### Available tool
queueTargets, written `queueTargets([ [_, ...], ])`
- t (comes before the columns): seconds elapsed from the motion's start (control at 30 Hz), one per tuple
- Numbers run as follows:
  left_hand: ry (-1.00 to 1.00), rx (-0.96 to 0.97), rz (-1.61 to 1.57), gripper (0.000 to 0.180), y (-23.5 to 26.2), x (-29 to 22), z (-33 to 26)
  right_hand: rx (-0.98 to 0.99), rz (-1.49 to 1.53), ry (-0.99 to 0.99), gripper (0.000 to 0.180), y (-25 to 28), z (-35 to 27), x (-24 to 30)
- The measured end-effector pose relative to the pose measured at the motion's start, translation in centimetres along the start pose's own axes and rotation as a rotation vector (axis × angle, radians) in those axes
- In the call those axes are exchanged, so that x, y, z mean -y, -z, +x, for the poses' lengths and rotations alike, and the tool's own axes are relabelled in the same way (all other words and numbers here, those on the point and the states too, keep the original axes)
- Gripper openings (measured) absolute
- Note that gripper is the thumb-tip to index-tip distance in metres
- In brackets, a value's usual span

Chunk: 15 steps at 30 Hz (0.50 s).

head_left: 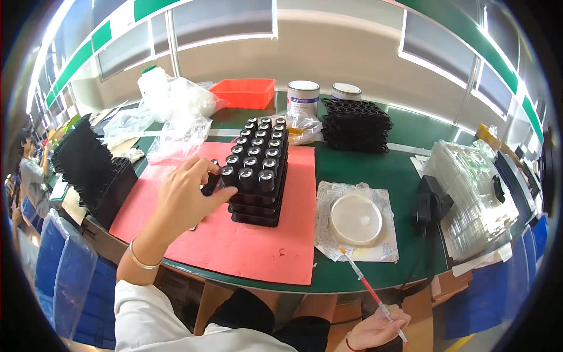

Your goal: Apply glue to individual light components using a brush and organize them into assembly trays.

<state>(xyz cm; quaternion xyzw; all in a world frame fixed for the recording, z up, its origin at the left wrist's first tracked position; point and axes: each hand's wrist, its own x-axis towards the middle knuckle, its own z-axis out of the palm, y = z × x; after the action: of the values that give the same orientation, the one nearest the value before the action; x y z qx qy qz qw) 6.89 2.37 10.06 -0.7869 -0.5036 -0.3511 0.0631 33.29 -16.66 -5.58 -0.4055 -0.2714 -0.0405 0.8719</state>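
My left hand (186, 190) is at the left side of a stack of black trays (255, 218), thumb and fingers curled round a black cylinder (209, 185) that they partly hide. Upright in the top tray stand rows of similar black cylinders with shiny silver ends (252, 151). Low on the right, in front of the table edge, my right hand (380, 330) grips a slim red-and-white brush-like stick (368, 286). Its orange tip points up and left, towards a round, shallow whitish dish (355, 220). That dish rests on a paper-covered pad (385, 249).
A pink mat (246, 258) lies under the trays on the green table (346, 158). Behind are a red bin (246, 94), cans (303, 98), plastic bags (182, 117) and black honeycomb trays (356, 126). Clear trays (472, 199) stand right, a black box (114, 190) left.
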Motion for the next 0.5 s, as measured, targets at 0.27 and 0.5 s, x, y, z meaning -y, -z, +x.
queueTargets([
  [0.27, -0.031, -0.042, -0.262, 0.024, -2.2, 2.4, 0.7, -0.043, -0.089, 0.121, 0.030, -2.6, -0.3, 0.4],
  [0.5, -0.733, 0.037, -0.582, 0.030, -2.6, 1.1, -2.8, 0.143, -0.417, 0.397, 0.027, -2.6, 2.6, 0.6],
])
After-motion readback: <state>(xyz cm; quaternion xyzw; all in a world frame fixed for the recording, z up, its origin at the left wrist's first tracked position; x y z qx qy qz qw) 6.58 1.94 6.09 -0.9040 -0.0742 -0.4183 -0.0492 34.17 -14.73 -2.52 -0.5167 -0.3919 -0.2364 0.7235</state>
